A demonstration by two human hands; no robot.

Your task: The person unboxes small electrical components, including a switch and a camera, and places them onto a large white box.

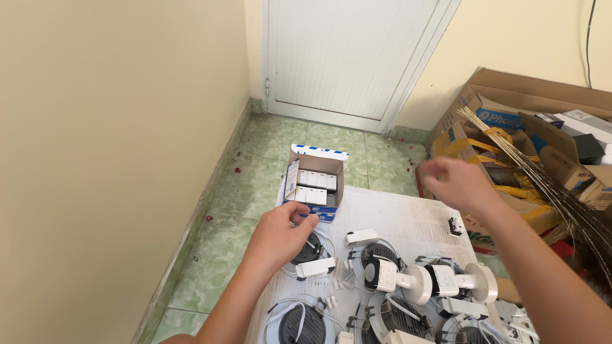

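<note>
Hands over a floor sheet of lamp fittings

Left hand (pixel 280 234), fingers curled on a round lamp (pixel 310 250); open box (pixel 313 180) at twelve o'clock. Right hand (pixel 460 183) blurred, grip unclear. Steady the lamp, mind wires.

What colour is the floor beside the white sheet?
The floor tiles are pale green with a marbled pattern, best seen in the head view.

White sheet (pixel 408 220) under downlights (pixel 382 271), small box (pixel 313 181).
</note>
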